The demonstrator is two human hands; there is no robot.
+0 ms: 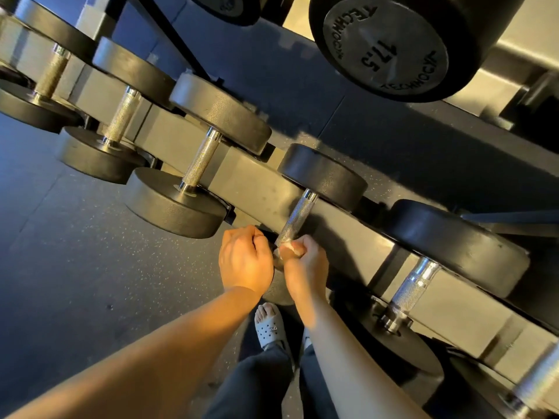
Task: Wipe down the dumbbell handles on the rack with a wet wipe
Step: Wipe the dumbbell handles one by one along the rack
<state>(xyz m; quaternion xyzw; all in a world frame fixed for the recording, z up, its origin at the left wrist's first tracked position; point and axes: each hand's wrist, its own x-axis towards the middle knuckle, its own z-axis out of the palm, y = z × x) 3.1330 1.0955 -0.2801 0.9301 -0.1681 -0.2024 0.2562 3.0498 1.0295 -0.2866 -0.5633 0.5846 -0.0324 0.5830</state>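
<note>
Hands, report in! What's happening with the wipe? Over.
Right hand grips wet wipe at near end of dumbbell handle. Left hand curled beside it, hold unclear. Rest of handle bare, nothing in the way.

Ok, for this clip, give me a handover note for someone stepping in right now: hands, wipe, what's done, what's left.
Right hand: grips the wet wipe wrapped around the near end of one dumbbell handle.
Left hand: curled right beside that end; whether it holds anything is hidden.
Done: this handle is being wiped; nothing shows which others are already clean.
Left: the bare stretch of this handle up to its far head, then check the neighbouring handles along the rack.
</note>
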